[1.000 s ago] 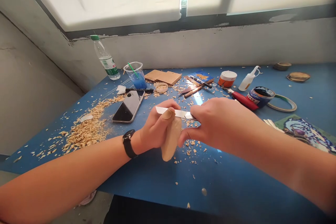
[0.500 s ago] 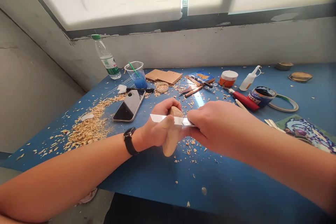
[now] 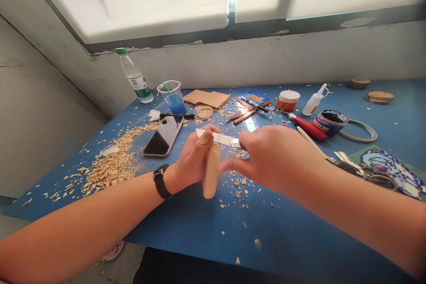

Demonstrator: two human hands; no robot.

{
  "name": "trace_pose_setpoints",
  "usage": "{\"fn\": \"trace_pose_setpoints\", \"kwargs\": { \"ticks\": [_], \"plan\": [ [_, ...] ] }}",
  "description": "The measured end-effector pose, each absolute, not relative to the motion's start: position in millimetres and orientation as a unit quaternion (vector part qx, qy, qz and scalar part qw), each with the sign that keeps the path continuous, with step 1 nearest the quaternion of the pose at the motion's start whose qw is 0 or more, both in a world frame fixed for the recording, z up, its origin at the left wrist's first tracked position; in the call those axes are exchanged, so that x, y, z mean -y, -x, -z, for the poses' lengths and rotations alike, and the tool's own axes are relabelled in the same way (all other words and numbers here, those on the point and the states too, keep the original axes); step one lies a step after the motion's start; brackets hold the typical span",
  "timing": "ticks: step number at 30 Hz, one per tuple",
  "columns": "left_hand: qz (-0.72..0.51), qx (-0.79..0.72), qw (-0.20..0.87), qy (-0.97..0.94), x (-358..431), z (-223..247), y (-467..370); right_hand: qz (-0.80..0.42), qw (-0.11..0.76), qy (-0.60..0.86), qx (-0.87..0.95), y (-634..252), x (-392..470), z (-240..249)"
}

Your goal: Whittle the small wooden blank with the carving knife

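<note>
seemingly for control, left hand (image 3: 191, 162) clasps wood piece (image 3: 211, 175) pointing six o'clock; right hand (image 3: 274, 148) grips knife (image 3: 223, 139) pointing nine.

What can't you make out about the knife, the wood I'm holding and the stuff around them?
All in the head view:
- Handle of the knife: mostly hidden inside the right hand.
- Far side of the wood piece: turned away, behind the left hand.
- Small print on the bottle: too small.
- Patterned sheet: cut off by the right edge, partly covered by the right forearm.
</note>
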State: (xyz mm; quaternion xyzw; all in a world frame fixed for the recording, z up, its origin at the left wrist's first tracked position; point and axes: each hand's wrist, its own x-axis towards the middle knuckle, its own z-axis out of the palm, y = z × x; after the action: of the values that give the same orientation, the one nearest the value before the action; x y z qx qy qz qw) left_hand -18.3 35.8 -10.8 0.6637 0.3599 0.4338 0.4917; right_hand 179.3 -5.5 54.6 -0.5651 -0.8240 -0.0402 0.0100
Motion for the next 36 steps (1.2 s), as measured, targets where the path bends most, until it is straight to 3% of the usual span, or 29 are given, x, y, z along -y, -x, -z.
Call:
{"fn": "trace_pose_setpoints", "kwargs": {
  "ticks": [6, 13, 16, 22, 28, 36],
  "plan": [
    [-0.433, -0.285, 0.631, -0.577, -43, 20, 16, 0.000, 0.039, 0.553, 0.832, -177, 11, -55],
    [-0.335, -0.259, 0.649, -0.632, -46, 11, 26, -0.031, 0.027, 0.565, 0.824, -177, 8, -54],
    [-0.292, -0.278, 0.633, -0.661, -45, 1, 31, -0.030, 0.028, 0.557, 0.829, -180, 1, -50],
    [-0.328, -0.313, 0.624, -0.636, -40, -1, 30, -0.007, 0.037, 0.490, 0.871, -177, -3, -42],
    [-0.309, -0.353, 0.530, -0.706, -29, -13, 25, 0.083, 0.001, 0.466, 0.881, -175, -2, -42],
    [-0.293, -0.337, 0.462, -0.766, -14, -32, 25, 0.155, 0.036, 0.416, 0.895, -176, -5, -33]
  ]
}}
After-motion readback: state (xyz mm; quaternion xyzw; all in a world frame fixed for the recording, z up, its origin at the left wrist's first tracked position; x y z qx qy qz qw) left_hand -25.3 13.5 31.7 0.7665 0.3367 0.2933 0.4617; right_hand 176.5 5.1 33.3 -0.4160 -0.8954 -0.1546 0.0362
